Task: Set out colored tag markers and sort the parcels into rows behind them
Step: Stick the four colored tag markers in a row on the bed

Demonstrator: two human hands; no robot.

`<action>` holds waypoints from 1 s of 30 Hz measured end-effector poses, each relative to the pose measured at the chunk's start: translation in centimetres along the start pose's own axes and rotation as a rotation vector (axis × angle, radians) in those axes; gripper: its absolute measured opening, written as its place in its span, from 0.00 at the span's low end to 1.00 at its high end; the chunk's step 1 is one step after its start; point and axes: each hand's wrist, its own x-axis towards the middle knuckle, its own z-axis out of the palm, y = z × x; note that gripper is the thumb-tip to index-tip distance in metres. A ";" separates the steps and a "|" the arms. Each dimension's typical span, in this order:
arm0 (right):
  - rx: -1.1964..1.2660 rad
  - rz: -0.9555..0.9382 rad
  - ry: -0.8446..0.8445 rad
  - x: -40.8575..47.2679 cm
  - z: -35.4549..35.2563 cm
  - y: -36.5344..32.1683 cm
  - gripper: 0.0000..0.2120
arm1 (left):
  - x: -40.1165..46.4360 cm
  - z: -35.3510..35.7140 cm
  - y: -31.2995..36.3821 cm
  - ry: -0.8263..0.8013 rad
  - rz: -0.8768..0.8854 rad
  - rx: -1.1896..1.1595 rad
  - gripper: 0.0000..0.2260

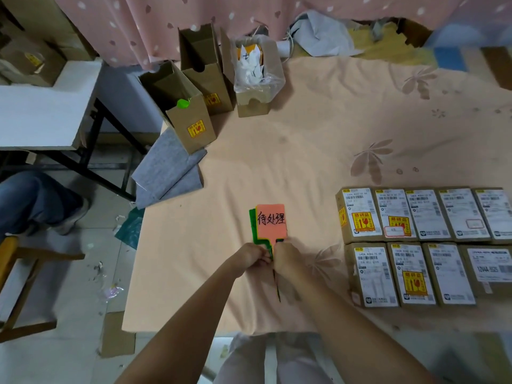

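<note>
Viewed from the head camera, I am holding a small stack of tag markers (271, 224) upright over the near middle of the table (277, 162), which is draped in a peach flowered cloth. My left hand (253, 257) is pinching the lower edge of the stack from the left, its grip closed on the cards, and my right hand (284, 259) is clamped on the stems at the base, where a dark pointed stake is projecting down below the fingers. The front marker is orange-pink with handwritten characters; green and yellow edges are showing behind it. I am judging these cards to be light, thin and somewhat bendy, likely to slide against one another, so I am taking hold low, at the stems, and peeling one card off at a time instead of gripping the faces. The parcels (421, 245) are lying in two rows at the right of the table, well apart from the markers, labels up; several are carrying yellow fragile stickers, so I am planning to lift each by its sides. Open cartons (191, 117) are standing at the far left.
</note>
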 end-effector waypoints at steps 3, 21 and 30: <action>-0.039 0.004 -0.021 -0.1 -0.4 0.1 0.12 | 0.4 -0.1 0.0 -0.023 0.020 0.008 0.09; 0.446 -0.117 0.347 -2.2 -6.7 -4.4 0.12 | -3.0 -1.6 7.4 -0.310 0.349 -0.313 0.18; 0.829 -0.103 -0.009 -1.5 -13.8 -1.0 0.06 | -3.9 0.5 12.3 -0.007 0.544 -0.275 0.15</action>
